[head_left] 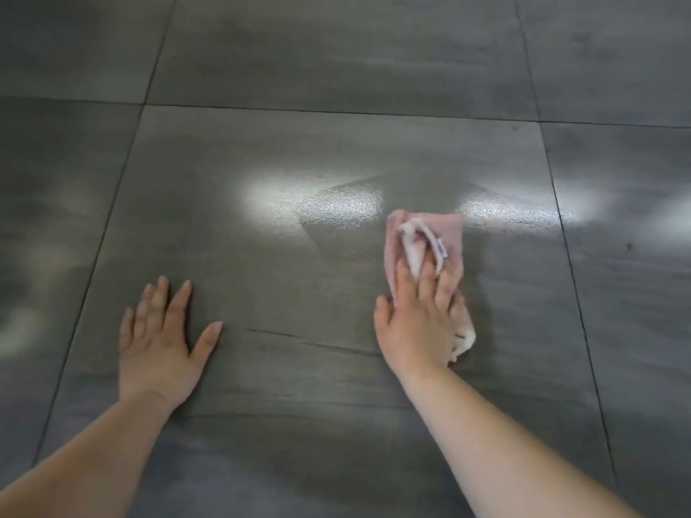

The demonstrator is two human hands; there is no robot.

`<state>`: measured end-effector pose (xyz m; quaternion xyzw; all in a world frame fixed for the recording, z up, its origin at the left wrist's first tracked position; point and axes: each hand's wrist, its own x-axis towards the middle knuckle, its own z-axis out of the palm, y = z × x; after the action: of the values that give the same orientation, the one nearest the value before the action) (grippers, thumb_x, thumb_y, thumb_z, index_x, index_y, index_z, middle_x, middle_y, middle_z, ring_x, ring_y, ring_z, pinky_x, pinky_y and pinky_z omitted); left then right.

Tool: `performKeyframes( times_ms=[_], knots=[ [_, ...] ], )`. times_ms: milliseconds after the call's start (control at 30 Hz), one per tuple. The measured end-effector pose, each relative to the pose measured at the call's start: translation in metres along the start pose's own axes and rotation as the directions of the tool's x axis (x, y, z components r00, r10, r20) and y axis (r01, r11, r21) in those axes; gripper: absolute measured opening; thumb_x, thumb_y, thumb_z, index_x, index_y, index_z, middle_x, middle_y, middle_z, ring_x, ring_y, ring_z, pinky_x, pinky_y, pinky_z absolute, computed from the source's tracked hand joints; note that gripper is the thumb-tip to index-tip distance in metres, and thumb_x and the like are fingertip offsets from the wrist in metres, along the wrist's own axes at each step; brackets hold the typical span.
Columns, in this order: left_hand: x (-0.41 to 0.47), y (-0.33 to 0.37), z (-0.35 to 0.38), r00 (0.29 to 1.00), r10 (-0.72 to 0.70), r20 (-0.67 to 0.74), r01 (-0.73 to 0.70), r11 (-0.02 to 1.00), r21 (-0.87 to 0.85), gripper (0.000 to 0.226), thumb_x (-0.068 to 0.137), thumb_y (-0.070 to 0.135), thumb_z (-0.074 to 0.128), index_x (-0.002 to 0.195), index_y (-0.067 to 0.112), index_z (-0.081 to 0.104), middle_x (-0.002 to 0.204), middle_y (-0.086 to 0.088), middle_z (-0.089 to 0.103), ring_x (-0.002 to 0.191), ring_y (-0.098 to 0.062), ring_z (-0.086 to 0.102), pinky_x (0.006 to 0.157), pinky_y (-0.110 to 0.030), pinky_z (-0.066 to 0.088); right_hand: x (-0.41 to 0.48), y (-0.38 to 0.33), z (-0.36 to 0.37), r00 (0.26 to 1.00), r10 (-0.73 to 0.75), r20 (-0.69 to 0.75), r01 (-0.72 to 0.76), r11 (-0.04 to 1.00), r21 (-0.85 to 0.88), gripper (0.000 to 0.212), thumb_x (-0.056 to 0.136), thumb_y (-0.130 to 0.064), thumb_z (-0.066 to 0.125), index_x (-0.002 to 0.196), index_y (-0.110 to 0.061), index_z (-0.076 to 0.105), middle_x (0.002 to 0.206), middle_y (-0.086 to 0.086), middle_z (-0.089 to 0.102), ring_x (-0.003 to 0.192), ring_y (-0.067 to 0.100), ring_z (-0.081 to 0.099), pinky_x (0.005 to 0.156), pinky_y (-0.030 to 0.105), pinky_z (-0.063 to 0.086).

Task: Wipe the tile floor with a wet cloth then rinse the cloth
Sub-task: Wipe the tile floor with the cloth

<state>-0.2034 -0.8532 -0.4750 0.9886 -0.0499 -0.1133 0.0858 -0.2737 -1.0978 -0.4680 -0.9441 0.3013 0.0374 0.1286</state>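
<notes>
Right hand (pixel 415 323): pressed flat on pink cloth (pixel 426 244), fingers gripping a fold | Left hand (pixel 160 345): open, palm down on grey tile floor (pixel 261 151) | Wet sheen beyond cloth

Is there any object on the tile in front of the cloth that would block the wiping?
Nothing visible. The right hand presses the pink cloth on the grey tile floor; ahead are only bare tile and light reflections. The left hand rests flat, far to the side.
</notes>
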Motion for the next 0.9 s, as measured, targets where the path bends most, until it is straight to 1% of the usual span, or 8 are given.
performKeyframes(
  times_ms=[100, 167, 267, 367, 467, 667, 833, 900],
  knots=[
    [0.001, -0.002, 0.000, 1.000, 0.012, -0.016, -0.012, 1.000, -0.012, 0.092, 0.064, 0.065, 0.010, 0.140, 0.016, 0.027, 0.153, -0.010, 0.017, 0.142, -0.022, 0.011, 0.113, -0.032, 0.000, 0.003, -0.003, 0.015, 0.907, -0.420, -0.030, 0.417, 0.906, -0.072, 0.050, 0.074, -0.031, 0.037, 0.123, -0.023, 0.044, 0.128, 0.011, 0.060, 0.124, 0.029, 0.030, 0.098, 0.042, 0.037],
    [0.002, -0.004, 0.000, 0.999, 0.007, -0.035, -0.008, 0.999, -0.031, 0.088, 0.068, 0.062, 0.010, 0.140, 0.015, 0.028, 0.153, -0.010, 0.020, 0.142, -0.022, 0.013, 0.111, -0.026, -0.002, 0.023, 0.024, 0.007, 0.897, -0.441, -0.016, 0.437, 0.893, -0.104, 0.044, 0.071, -0.027, 0.037, 0.113, -0.019, 0.047, 0.116, 0.017, 0.066, 0.118, 0.032, 0.039, 0.094, 0.044, 0.040],
    [0.003, -0.007, 0.001, 0.999, 0.006, -0.048, -0.008, 0.999, -0.035, 0.080, 0.075, 0.055, 0.015, 0.138, 0.010, 0.032, 0.150, -0.013, 0.027, 0.139, -0.024, 0.021, 0.108, -0.019, -0.005, 0.053, 0.062, -0.019, 0.992, -0.085, -0.098, 0.079, 0.995, -0.065, 0.060, 0.069, -0.031, 0.029, 0.115, -0.003, 0.055, 0.121, 0.031, 0.057, 0.115, 0.049, 0.047, 0.091, 0.060, 0.042],
    [0.005, -0.010, 0.001, 1.000, -0.004, -0.002, 0.003, 0.999, -0.036, 0.070, 0.080, 0.049, 0.023, 0.134, 0.007, 0.039, 0.144, -0.016, 0.038, 0.135, -0.023, 0.028, 0.107, -0.015, -0.011, 0.084, 0.050, -0.034, 0.941, 0.300, -0.157, -0.298, 0.954, 0.036, 0.067, 0.074, -0.032, 0.026, 0.130, -0.001, 0.044, 0.142, 0.028, 0.035, 0.133, 0.044, 0.027, 0.107, 0.052, 0.026],
    [0.007, -0.015, 0.004, 1.000, 0.016, 0.024, -0.016, 1.000, -0.025, 0.062, 0.081, 0.044, 0.032, 0.129, 0.006, 0.042, 0.136, -0.019, 0.048, 0.128, -0.021, 0.026, 0.108, -0.022, -0.003, 0.112, -0.007, -0.029, 0.924, 0.362, -0.126, -0.363, 0.932, 0.018, 0.051, 0.090, -0.021, 0.034, 0.140, -0.009, 0.029, 0.154, 0.016, 0.016, 0.141, 0.037, 0.010, 0.113, 0.050, 0.016],
    [0.009, -0.017, 0.005, 1.000, 0.024, 0.015, -0.023, 1.000, -0.018, 0.067, 0.090, 0.053, 0.005, 0.129, 0.009, 0.037, 0.134, -0.018, 0.050, 0.126, -0.021, 0.026, 0.110, -0.027, 0.000, 0.104, -0.155, 0.016, 0.968, -0.236, 0.085, 0.240, 0.970, -0.040, 0.064, 0.094, -0.023, 0.036, 0.148, -0.026, 0.001, 0.158, 0.007, -0.003, 0.144, 0.031, -0.006, 0.114, 0.046, 0.009],
    [0.010, -0.018, 0.004, 0.999, 0.023, 0.032, -0.022, 0.999, -0.029, 0.066, 0.090, 0.053, 0.003, 0.128, 0.011, 0.037, 0.133, -0.016, 0.051, 0.126, -0.020, 0.027, 0.110, -0.026, -0.001, 0.123, -0.144, 0.016, 0.743, -0.653, 0.145, 0.663, 0.748, -0.031, 0.057, 0.079, -0.033, 0.026, 0.126, -0.016, 0.054, 0.141, 0.016, 0.046, 0.134, 0.038, 0.036, 0.106, 0.051, 0.031],
    [0.011, -0.018, 0.003, 0.999, 0.022, 0.038, -0.020, 0.999, -0.032, 0.066, 0.090, 0.053, 0.003, 0.129, 0.011, 0.036, 0.134, -0.016, 0.051, 0.126, -0.021, 0.027, 0.110, -0.026, -0.002, 0.151, -0.102, 0.007, 0.765, -0.639, 0.077, 0.643, 0.756, -0.119, 0.051, 0.075, -0.028, 0.034, 0.116, -0.012, 0.059, 0.126, 0.021, 0.058, 0.119, 0.041, 0.051, 0.093, 0.056, 0.044]
  ],
)
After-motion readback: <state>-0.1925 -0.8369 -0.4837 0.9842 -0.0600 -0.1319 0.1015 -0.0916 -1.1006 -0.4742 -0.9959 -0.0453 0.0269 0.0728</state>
